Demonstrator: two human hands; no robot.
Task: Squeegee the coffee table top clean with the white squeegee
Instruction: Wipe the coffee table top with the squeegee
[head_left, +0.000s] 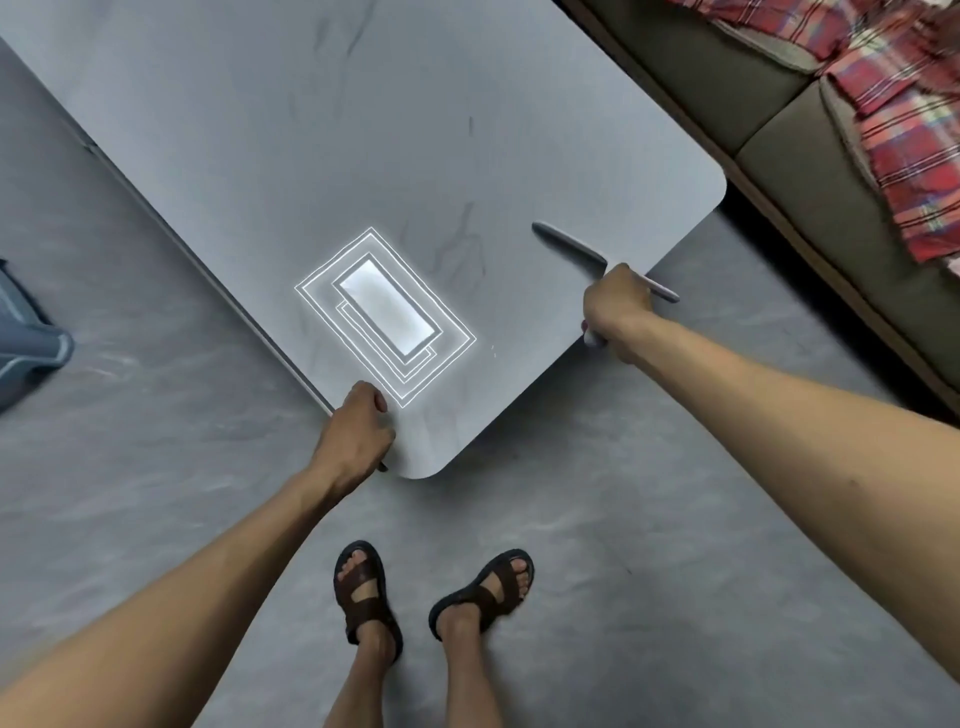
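The right hand (615, 312) grips the white squeegee (571, 247) at the counter's (311, 156) near edge, the left hand (356, 431) clutches the near corner, and the top looks mostly wiped, I'd judge.

The grey, marble-veined counter (311, 156) runs diagonally from the upper left of the frame to a rounded corner at lower centre. Its glossy top carries a bright rectangular light reflection (392, 306) near the middle. The white squeegee (571, 244) lies blade-down on the top near the right corner, its handle gripped by the right hand (618, 312). The left hand (356, 431) holds the counter's edge by the lower corner, thumb on top. The counter stands on a grey floor (623, 519), with a blue-grey object (31, 348) at the left edge.
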